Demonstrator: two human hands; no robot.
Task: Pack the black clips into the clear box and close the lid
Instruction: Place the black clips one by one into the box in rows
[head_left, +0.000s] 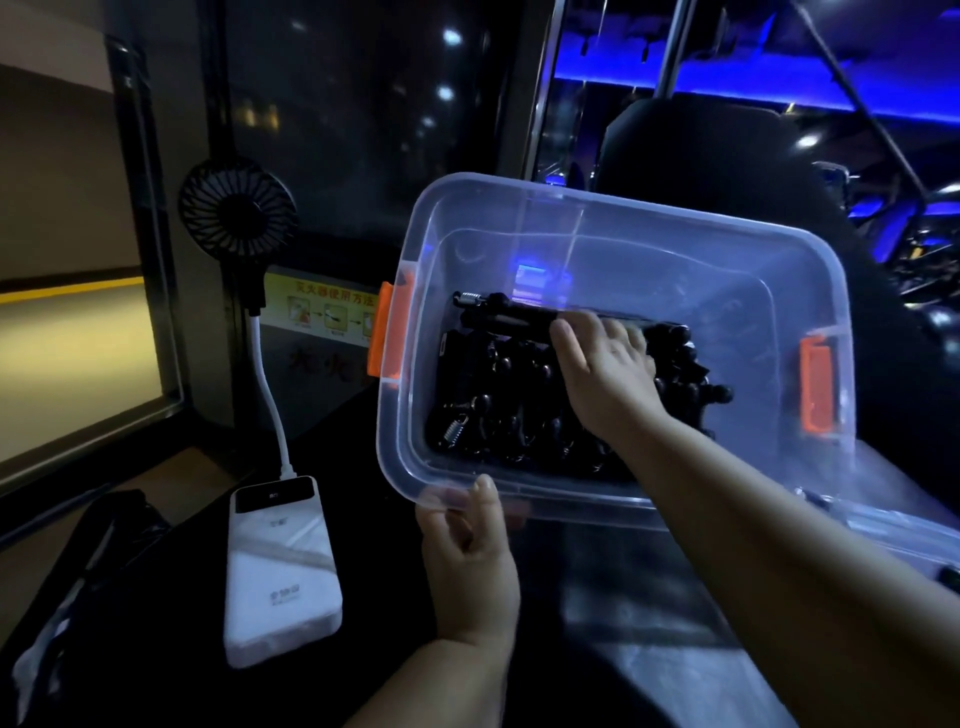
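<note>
Clips (498, 395), black w/ metal springs, lie heaped in the clear box (613, 218), under and just beyond the fingers of the right hand (602, 374). Fingers together, laid flat on top of the heap; can't tell if they pinch any clip. Left hand (467, 561) clamps the near rim of the box, thumb over the edge, box tilted toward the camera. Orange latches (387, 330) on both ends. Lid (893, 535) lies rt of the box, under the right forearm. Power bank (283, 566) and fan (236, 210) sit left of the left hand.

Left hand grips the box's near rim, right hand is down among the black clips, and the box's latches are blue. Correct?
Not quite: the head view shows the latches are orange. The left hand does grip the clear box rim, right hand among the black clips.
</note>
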